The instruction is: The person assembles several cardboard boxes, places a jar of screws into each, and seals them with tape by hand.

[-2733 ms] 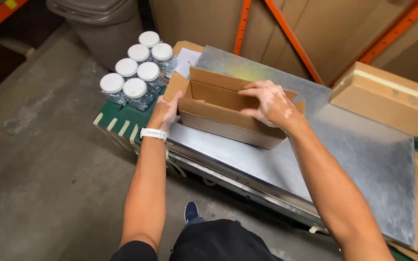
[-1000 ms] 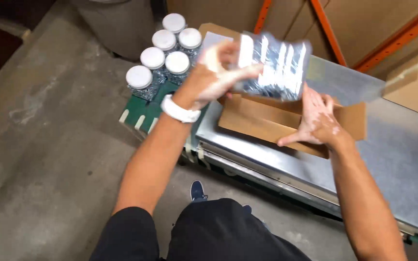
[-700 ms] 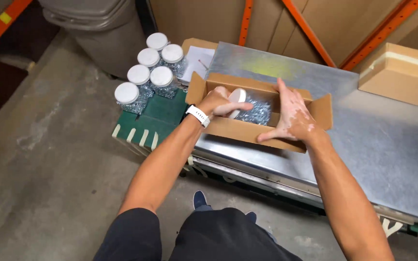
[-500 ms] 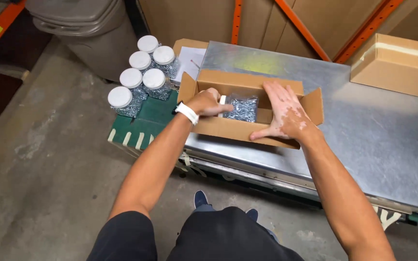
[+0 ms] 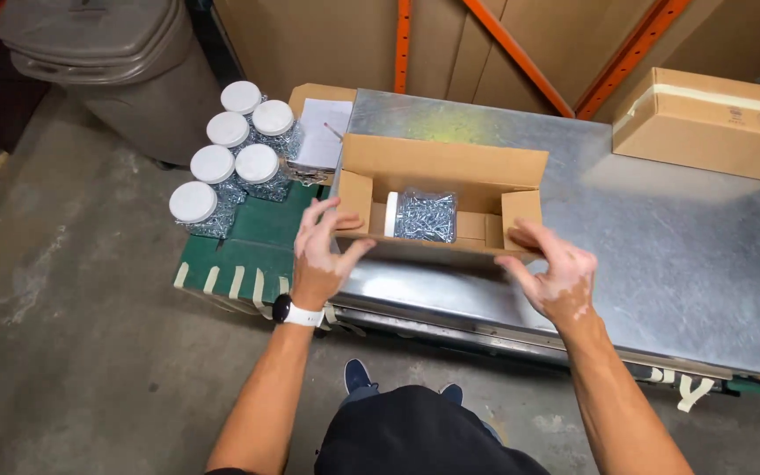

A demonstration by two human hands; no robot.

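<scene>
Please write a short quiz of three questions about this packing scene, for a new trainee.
1. True or false: the jar of screws lies on its side inside the open cardboard box.
2. How many white-lidded jars stand beside the metal table? A) three B) five C) seven
3. Which hand wears the white watch?

Key:
1. True.
2. B, five.
3. The left hand; the right hand is bare. Both are at the front corners of the box.

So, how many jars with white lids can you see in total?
6. Five stand grouped on the green surface left of the metal table, at and. One jar lies inside the open cardboard box. Others may be hidden.
</scene>
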